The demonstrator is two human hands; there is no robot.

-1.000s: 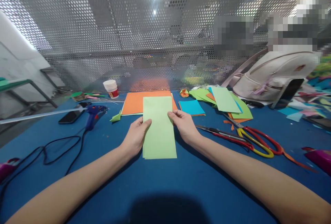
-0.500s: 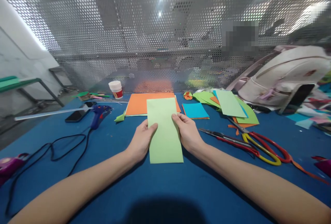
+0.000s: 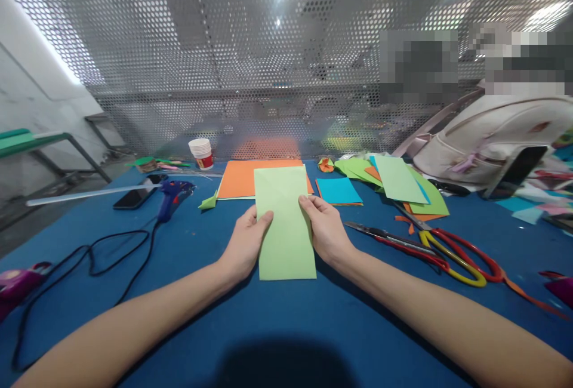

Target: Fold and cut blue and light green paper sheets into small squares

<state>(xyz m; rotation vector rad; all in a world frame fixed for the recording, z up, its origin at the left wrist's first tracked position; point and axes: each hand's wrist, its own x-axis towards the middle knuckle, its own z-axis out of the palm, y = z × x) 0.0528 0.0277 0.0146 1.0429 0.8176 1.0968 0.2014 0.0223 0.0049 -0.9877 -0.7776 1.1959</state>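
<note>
A light green paper strip (image 3: 286, 233), taller than it is wide, is held up in front of me over the blue table. My left hand (image 3: 246, 239) grips its left edge, thumb on the front face and fingers behind. On the opposite edge my right hand (image 3: 326, 227) pinches it the same way, a little higher up. Beyond the strip lies a stack of orange paper (image 3: 237, 179), partly covered by it. Small blue square sheets (image 3: 339, 191) rest to the right of that stack.
Right of my hands lie scissors (image 3: 456, 256) and a slim red-handled tool (image 3: 398, 243). Behind them are green paper pieces (image 3: 398, 179) and a pale backpack (image 3: 492, 131). To the left are a blue glue gun (image 3: 168, 200) with a cord, a phone (image 3: 134, 197) and paper cups (image 3: 201, 154).
Almost nothing differs. Both hands keep hold of the green strip, and its lower edge sits very slightly higher in view.
</note>
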